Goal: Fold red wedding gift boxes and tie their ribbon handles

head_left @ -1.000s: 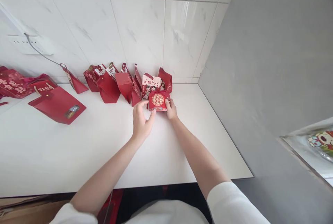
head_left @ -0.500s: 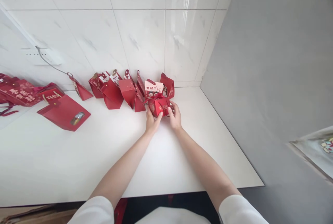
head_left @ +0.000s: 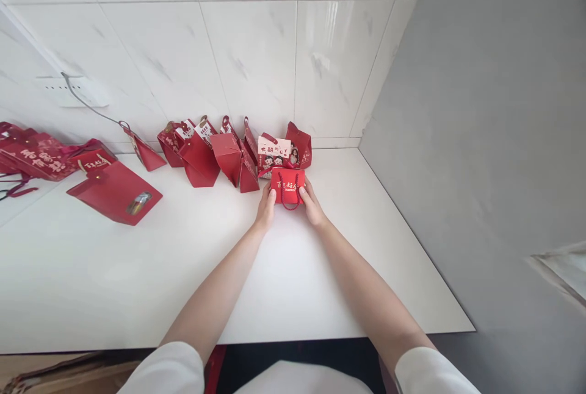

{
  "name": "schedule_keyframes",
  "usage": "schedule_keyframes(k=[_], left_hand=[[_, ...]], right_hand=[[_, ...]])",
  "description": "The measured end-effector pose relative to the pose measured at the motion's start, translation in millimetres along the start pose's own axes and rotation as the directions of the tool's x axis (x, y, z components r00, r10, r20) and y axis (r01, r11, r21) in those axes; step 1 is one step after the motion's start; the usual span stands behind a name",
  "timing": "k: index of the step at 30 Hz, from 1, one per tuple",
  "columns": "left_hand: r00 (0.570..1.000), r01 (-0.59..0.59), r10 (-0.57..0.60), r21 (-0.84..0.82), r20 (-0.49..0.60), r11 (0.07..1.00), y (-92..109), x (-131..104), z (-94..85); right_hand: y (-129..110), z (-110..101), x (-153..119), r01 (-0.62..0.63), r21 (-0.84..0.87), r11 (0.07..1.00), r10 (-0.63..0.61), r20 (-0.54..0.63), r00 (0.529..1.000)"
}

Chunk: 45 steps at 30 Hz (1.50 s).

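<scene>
A small bright red gift bag (head_left: pixel 287 179) with gold lettering and a looped cord handle is between my hands, its printed side facing me. My left hand (head_left: pixel 265 205) grips its left side, thumb along the near edge. On the opposite side, my right hand (head_left: pixel 312 202) is closed around the bag, thumb on its front. The fingers behind it are partly hidden. Just behind stands a gift box (head_left: pixel 273 149) with a pale pink top and cartoon figures. Another dark red box (head_left: pixel 301 143) is beside that one, against the wall.
Several red gift boxes (head_left: pixel 200 161) line the tiled wall. A larger red box with a clear window (head_left: pixel 116 193) lies at left, near a patterned red pile (head_left: pixel 41 156). A cable (head_left: pixel 86 104) runs from the wall socket. A grey panel (head_left: pixel 462 138) bounds the white table's right side.
Between my hands the bag has turned from a tilted angle to face me squarely, its cord handle now hanging in front. My hands have shifted to its two sides. The view has moved slightly.
</scene>
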<state>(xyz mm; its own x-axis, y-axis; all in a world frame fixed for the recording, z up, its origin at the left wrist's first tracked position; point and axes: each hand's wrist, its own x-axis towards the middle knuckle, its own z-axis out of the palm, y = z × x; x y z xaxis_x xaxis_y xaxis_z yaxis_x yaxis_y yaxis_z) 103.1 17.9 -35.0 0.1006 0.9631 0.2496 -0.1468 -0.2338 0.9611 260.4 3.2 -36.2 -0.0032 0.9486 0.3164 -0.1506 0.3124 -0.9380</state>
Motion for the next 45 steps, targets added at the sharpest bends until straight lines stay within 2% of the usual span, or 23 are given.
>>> schedule_keyframes(k=[4, 9, 21, 27, 31, 36, 43, 45], left_hand=[[0.961, 0.240, -0.211, -0.160, 0.180, 0.958, 0.9, 13.0, -22.2], [0.941, 0.323, -0.279, -0.255, 0.192, 0.911, 5.1, 15.9, -30.1], [0.949, 0.300, -0.261, -0.260, 0.177, 0.918, 6.0, 11.3, -24.3], [0.966, 0.194, -0.158, -0.167, 0.206, 0.967, -1.6, 4.3, -24.7], [0.975, 0.104, -0.093, -0.042, 0.204, 0.994, -8.3, 3.2, -26.0], [0.980, 0.055, -0.042, -0.061, 0.196, 0.997, -6.9, 1.2, -28.5], [0.978, 0.128, -0.096, -0.170, 0.184, 0.977, -3.1, -1.1, -30.4], [0.985, 0.137, -0.116, -0.177, 0.128, 0.975, -3.7, 0.4, -30.6]], right_hand=[[9.7, -0.2, 0.3, -0.080, 0.057, 0.995, 0.080, 0.001, 0.997], [13.1, 1.5, -0.6, -0.095, 0.046, 0.994, 0.095, -0.010, 0.995], [10.0, 1.0, -1.5, -0.111, 0.045, 0.993, 0.112, -0.013, 0.994], [8.9, -0.4, -4.7, 0.002, 0.015, 1.000, -0.002, -0.037, 0.999], [12.8, -2.0, -5.3, -0.004, 0.036, 0.999, 0.007, -0.080, 0.997], [14.6, -0.1, -5.3, 0.060, 0.000, 0.998, -0.060, -0.067, 0.996], [12.6, 0.4, -4.2, 0.096, -0.073, 0.993, -0.098, -0.025, 0.995], [12.4, 1.2, -4.0, 0.074, -0.047, 0.996, -0.073, 0.005, 0.997]])
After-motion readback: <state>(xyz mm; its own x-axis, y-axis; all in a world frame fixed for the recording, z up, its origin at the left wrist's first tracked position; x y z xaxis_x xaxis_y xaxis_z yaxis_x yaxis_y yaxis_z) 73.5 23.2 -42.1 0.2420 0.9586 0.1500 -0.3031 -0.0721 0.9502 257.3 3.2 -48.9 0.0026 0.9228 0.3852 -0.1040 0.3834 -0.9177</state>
